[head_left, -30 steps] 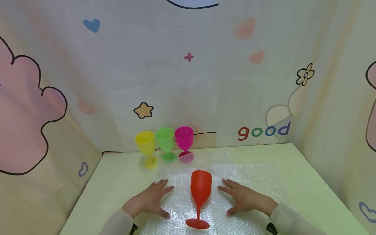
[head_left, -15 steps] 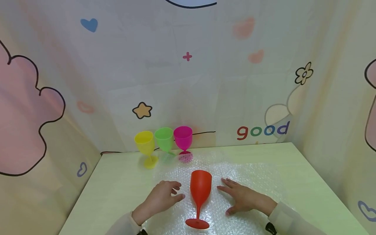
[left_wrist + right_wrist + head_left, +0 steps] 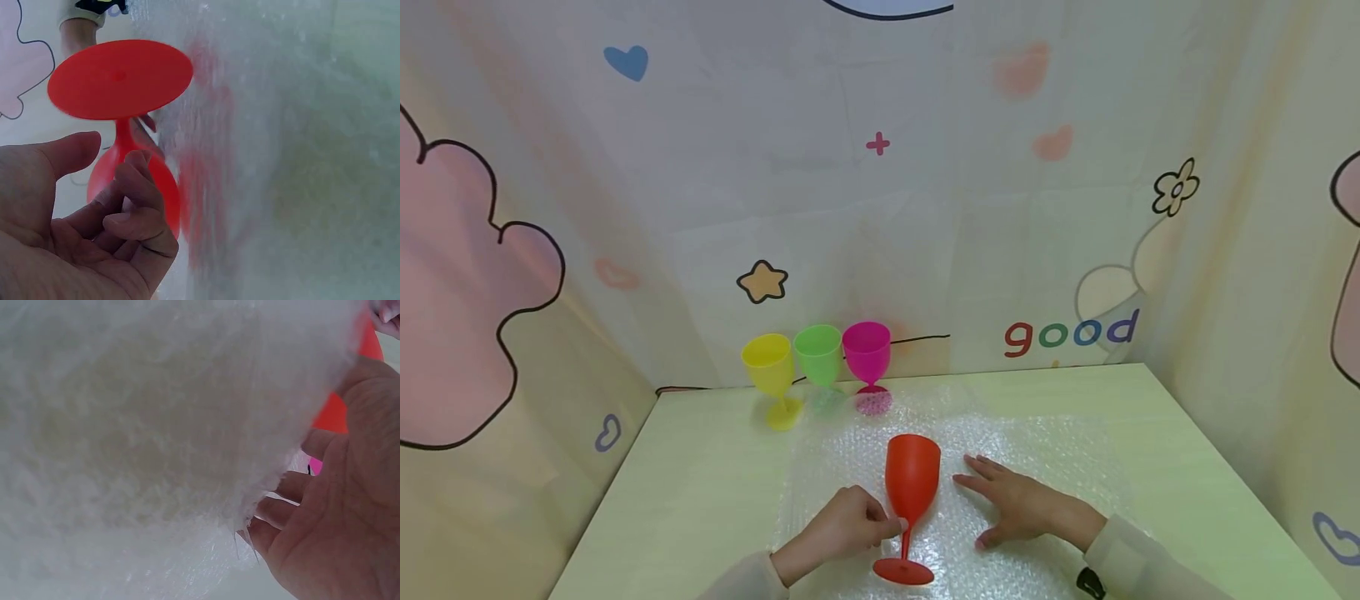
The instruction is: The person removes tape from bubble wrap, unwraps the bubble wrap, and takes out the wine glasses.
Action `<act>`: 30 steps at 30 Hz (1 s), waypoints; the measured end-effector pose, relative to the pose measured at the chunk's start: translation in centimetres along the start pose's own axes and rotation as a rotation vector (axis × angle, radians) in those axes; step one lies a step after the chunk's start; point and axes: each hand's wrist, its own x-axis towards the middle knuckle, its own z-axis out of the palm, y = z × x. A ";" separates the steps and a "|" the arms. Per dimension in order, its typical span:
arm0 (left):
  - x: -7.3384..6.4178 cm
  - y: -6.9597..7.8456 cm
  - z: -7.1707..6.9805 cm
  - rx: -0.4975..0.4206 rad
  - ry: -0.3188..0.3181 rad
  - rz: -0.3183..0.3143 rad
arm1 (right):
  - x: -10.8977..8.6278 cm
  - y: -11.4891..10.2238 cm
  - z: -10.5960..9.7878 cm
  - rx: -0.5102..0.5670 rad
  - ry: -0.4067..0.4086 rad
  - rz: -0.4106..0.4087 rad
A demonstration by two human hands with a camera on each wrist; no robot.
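A red plastic goblet lies on a sheet of bubble wrap, its bowl pointing away and its round foot towards the person. My left hand is at the goblet's stem. Its thumb overlaps the stem in the head view, while the left wrist view shows a gap between thumb and curled fingers, which overlap the goblet. To the goblet's right, my right hand rests on the wrap with fingers spread. The right wrist view shows that hand's palm beside the blurred wrap.
Behind the wrap stand a yellow goblet, a green goblet and a magenta goblet. Wrap covers the green and magenta feet. A printed curtain encloses the pale table at the back and sides.
My left hand has moved right and nearer the person, from the wrap to the stem, its fingers curling. The wrap's back left now overlaps the green goblet's foot. My right hand stays put.
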 end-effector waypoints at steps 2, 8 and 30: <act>0.1 -0.1 0.5 -0.004 -0.002 0.007 | 0.1 0.1 0.0 0.001 -0.001 -0.004; 0.2 -0.3 1.7 -0.018 -0.023 0.003 | 0.3 0.2 0.1 -0.004 -0.005 0.002; 0.0 -0.3 2.2 -0.006 0.007 0.121 | 0.1 -0.1 0.0 -0.001 -0.002 0.016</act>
